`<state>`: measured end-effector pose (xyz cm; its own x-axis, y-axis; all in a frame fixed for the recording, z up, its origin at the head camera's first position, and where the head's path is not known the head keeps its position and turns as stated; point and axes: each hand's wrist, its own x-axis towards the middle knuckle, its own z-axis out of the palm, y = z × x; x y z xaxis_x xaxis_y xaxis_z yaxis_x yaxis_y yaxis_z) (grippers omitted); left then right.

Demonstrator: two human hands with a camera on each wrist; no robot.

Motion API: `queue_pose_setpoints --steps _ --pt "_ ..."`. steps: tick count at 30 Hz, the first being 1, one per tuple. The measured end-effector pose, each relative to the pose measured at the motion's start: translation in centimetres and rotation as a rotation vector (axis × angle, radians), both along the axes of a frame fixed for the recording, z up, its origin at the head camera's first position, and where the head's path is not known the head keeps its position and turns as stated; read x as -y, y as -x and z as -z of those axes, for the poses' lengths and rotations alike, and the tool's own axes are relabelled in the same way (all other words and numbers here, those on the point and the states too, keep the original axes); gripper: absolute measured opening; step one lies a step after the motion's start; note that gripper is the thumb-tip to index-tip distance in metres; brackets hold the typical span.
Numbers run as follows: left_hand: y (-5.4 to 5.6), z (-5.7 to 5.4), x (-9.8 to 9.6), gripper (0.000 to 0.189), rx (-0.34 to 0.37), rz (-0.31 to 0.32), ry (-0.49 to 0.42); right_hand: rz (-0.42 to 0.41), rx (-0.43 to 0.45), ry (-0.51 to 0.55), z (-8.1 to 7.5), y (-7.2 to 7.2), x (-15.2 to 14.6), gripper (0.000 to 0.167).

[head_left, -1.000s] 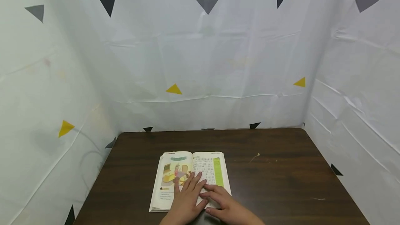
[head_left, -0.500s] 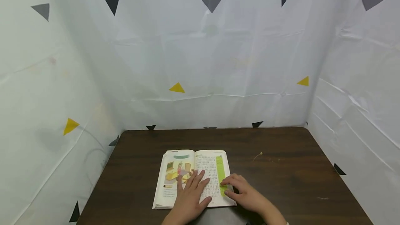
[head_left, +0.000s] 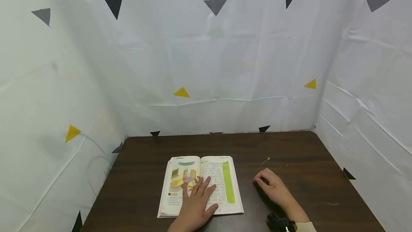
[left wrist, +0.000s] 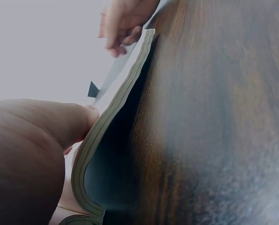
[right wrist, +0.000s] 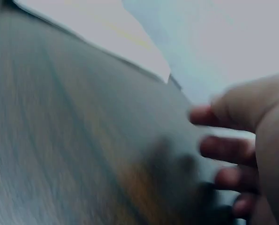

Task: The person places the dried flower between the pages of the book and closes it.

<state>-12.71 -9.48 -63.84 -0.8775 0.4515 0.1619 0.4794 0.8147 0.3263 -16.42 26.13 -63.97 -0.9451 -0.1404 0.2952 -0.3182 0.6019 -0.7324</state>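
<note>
An open book (head_left: 216, 169) lies on the dark wooden table, with a coloured picture on its left page and a green strip beside the text on its right page. My left hand (head_left: 195, 205) rests on the lower middle of it, fingers spread across the fold. In the left wrist view the thumb side of that hand (left wrist: 36, 136) presses on the page above the thick page edges (left wrist: 109, 112). To the right of the book, apart from it, is my right hand (head_left: 273, 188), fingers loosely bent and holding nothing. The right wrist view shows those fingers (right wrist: 230, 150) blurred over the tabletop.
The brown table (head_left: 145, 164) reaches back to a white sheet (head_left: 238, 63) with dark and yellow triangles, which also hangs at both sides. A small thin stem-like thing (head_left: 266, 160) lies beyond my right hand. A black band (head_left: 279, 221) circles my right wrist.
My right hand has moved from beside the left hand, across the right page, off the book to the right. The left hand stays on the pages.
</note>
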Motion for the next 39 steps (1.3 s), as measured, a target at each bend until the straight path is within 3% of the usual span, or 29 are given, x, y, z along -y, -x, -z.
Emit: queue_pose_setpoints --steps 2,5,8,20,29,39 --pt "0.1 0.0 0.0 0.063 -0.007 -0.003 0.003 0.098 -0.003 -0.057 0.2 0.1 -0.3 0.007" --pt "0.1 0.1 0.1 0.063 -0.009 -0.004 0.011 0.225 0.061 -0.137 0.4 0.2 -0.2 0.029" --pt "0.0 0.2 0.3 0.063 -0.007 -0.008 0.024 0.281 0.121 -0.208 0.5 0.2 0.3 0.046" --pt "0.1 0.0 0.2 0.064 -0.016 -0.015 0.035 0.250 0.065 -0.374 0.3 0.4 1.0 0.055" --pt "0.0 -0.3 0.1 0.063 -0.019 -0.012 0.035 0.292 0.106 -0.259 0.1 0.3 0.6 0.035" --pt "0.2 0.0 -0.1 0.063 -0.021 -0.011 0.029 0.353 0.073 -0.203 -0.3 0.0 0.2 0.003"
